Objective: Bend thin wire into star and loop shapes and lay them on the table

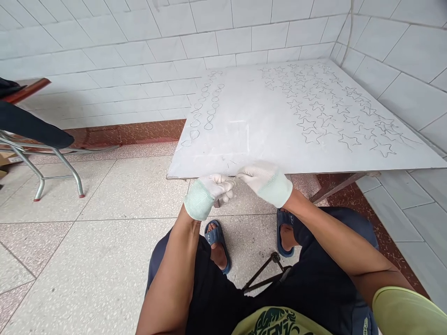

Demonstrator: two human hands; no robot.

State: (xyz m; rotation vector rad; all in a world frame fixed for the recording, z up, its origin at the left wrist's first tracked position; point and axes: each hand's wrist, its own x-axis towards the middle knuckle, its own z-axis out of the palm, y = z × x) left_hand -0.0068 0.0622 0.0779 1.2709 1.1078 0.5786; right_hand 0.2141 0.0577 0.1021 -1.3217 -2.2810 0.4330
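Observation:
In white gloves with pale green cuffs, my left hand (218, 188) and my right hand (260, 179) meet at the near edge of the white table. Both are closed in a pinch, their fingertips almost touching. A thin piece of wire (233, 178) shows between them; its full shape is hidden by the fingers. Just beyond, short wire bits (231, 164) lie on the tabletop (268, 135). Star-shaped wire pieces (328, 121) cover the right side in rows. Looped wire pieces (208, 125) lie in two columns on the left.
White tiled walls (223, 42) border the table behind and at the right. A folding stool (59, 163) with dark cloth over it stands at the left. Below the table are my sandalled feet (216, 244) and a dark metal frame (267, 274) between my legs.

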